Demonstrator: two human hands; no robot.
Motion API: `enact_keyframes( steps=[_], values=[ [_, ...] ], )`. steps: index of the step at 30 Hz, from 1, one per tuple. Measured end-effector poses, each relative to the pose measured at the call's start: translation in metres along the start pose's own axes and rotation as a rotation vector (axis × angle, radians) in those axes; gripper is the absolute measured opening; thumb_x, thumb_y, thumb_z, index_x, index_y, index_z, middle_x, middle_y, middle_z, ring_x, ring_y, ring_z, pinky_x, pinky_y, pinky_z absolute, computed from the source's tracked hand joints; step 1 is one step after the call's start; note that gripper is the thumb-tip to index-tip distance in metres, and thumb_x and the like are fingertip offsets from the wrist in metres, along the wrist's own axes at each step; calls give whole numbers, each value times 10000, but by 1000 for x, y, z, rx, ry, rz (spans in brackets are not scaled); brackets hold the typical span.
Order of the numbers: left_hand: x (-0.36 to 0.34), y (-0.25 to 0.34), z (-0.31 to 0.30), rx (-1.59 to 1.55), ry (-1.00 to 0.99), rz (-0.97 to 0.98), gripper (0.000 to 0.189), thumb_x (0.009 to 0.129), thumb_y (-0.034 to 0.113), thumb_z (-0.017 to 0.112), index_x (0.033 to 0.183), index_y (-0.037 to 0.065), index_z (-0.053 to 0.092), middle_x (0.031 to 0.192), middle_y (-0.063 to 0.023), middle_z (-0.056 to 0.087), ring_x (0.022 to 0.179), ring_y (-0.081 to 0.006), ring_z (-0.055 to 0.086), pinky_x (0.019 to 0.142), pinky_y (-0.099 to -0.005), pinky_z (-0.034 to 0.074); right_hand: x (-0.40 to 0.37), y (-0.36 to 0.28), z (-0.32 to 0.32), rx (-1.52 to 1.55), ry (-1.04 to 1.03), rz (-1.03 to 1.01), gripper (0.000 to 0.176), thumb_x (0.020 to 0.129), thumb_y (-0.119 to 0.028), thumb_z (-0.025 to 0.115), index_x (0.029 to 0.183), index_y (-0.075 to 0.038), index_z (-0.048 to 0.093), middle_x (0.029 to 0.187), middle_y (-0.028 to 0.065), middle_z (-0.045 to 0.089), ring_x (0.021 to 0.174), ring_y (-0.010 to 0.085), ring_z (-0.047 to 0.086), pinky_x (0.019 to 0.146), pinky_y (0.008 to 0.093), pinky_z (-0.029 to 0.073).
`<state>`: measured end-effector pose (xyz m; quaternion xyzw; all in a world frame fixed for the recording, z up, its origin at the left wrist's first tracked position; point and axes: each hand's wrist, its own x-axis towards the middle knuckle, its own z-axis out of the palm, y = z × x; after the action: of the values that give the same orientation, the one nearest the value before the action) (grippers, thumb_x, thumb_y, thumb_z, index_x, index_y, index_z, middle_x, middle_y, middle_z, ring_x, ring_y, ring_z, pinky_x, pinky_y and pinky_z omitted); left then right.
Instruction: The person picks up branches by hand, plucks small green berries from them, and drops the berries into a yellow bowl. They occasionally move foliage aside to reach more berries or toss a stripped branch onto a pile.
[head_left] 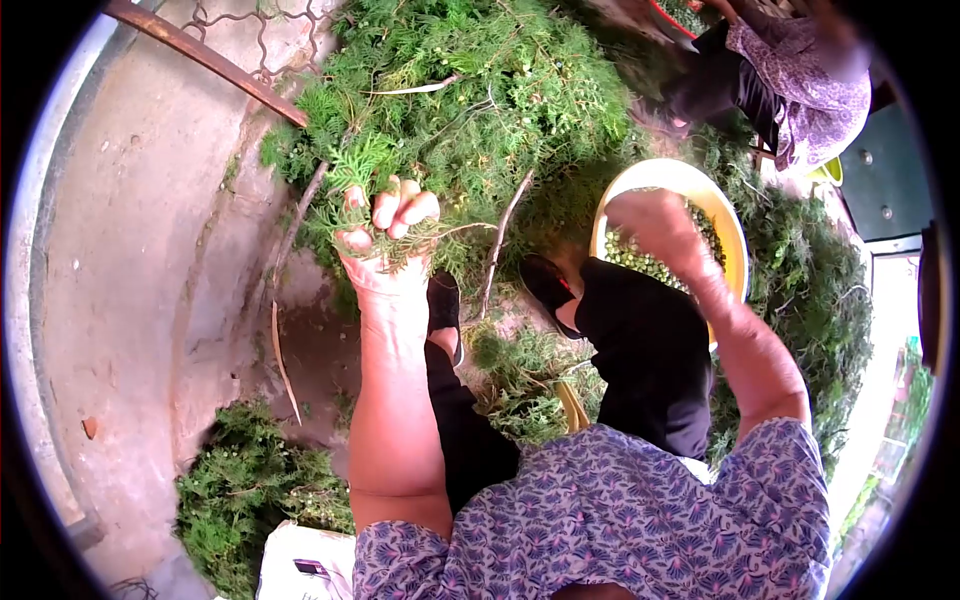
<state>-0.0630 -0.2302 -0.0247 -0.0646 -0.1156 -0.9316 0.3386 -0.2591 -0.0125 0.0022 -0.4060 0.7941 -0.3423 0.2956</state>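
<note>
My left hand (388,228) is raised in front of the large heap of greenery, its fingers curled round a feathery evergreen sprig (365,165). Thin stems of the sprig stick out past the fingers to the right. Over the yellow basin (738,255) hangs my right hand (652,222), smeared by motion, so its fingers do not show clearly. Small round green cones or berries (640,262) lie in the basin, partly covered by that hand and forearm. The basin stands beside my right knee.
A big pile of evergreen branches (480,90) spreads ahead, with more cuttings (255,480) at lower left and along the right. Bare sticks (507,240) lie near my feet. Another person (800,90) sits at upper right near a red-rimmed basin (672,22). A concrete floor (130,280) lies left.
</note>
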Motion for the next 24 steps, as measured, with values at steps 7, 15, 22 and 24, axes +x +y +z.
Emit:
enact_keyframes(
  steps=[7,15,22,24],
  values=[
    [-5,-4,8,99,50,-84,208,837,262,564,835,56,536,515,36,400,467,-81,352,498,-220,313,10,-48,91,1225,-246,312,344,852,-299,591,1048,-21,541,866,76,605,545,111,528,442,214,396],
    [-4,10,19,191,345,73,117,900,188,499,924,74,507,481,54,319,422,-71,298,449,-220,309,-37,-36,17,1038,167,263,137,849,-165,586,843,-29,566,676,19,553,518,80,490,447,212,399],
    [-19,23,8,235,587,180,119,874,210,549,876,92,534,520,39,377,414,-84,295,433,-224,320,-165,116,-102,822,816,375,145,861,-191,577,780,-79,531,631,13,514,482,96,478,392,220,369],
    [-29,24,4,284,536,164,107,873,206,551,884,100,549,547,37,428,415,-77,333,450,-228,335,-245,169,-130,630,1036,538,187,827,-169,613,700,-84,506,572,8,472,422,102,451,351,220,333]
  ],
)
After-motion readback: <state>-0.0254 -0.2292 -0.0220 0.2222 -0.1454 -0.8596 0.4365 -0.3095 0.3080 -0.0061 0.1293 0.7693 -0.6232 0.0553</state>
